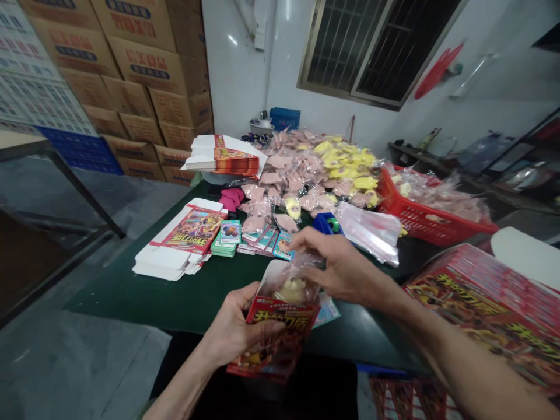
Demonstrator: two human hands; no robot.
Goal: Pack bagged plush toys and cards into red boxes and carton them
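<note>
My left hand (pixel 231 326) is wrapped round a red printed cardboard box (pixel 273 359), its thumb across the front. The box stands tilted at the table's near edge with its top open. In its mouth sits a pale yellow figure in a clear plastic bag (pixel 294 290), partly inside. My right hand (pixel 336 262) pinches the upper part of this bag; its fingertips are partly hidden by the film. Beneath the box lies a light blue printed card (pixel 326 310). Just beyond are stacks of printed cards (pixel 230 233) and a blue tape dispenser (pixel 326 224).
Flattened boxes (pixel 184 233) lie at left, more (pixel 231 160) behind. Bagged pink and yellow figures (pixel 301 169) are heaped across the back of the green table (pixel 144 291). Clear bags (pixel 370 230) and a red basket (pixel 437 224) stand right, near packed red boxes (pixel 485 309).
</note>
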